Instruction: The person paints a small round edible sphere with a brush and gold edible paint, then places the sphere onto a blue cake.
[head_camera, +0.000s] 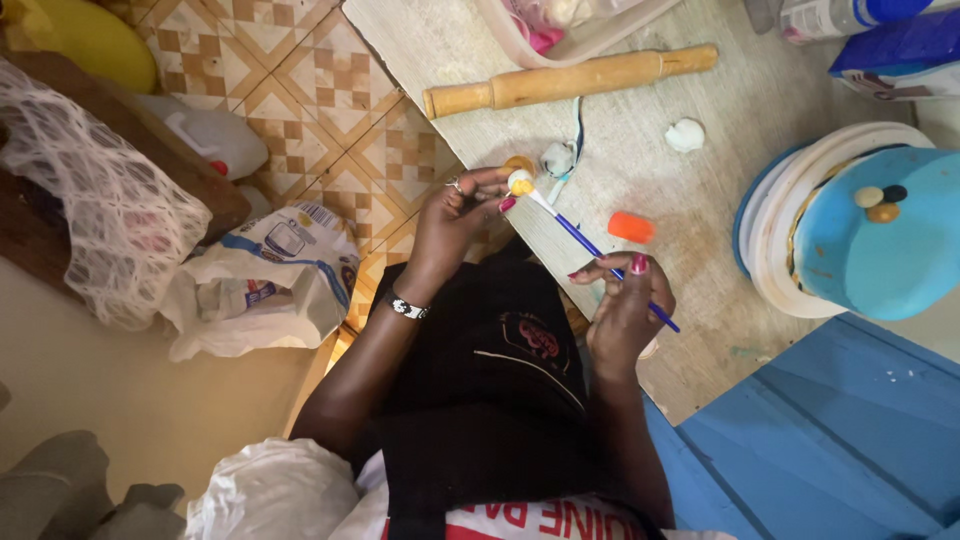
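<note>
One yellow ball (521, 184) sits pinched in my left hand (458, 212) fingertips; my right hand (625, 300) grips one blue brush (600, 255), its tip touching the ball.

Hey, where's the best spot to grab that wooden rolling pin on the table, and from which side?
Grip the rolling pin around its thick middle barrel, coming from above. It lies flat with bare table beside it, and the narrow end handles would likely tip it.

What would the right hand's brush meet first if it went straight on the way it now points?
The small yellow and white ball pinched in the left hand. The right hand aims the blue brush up-left, and its tip looks already at the ball, though contact is hard to confirm from above.
</note>
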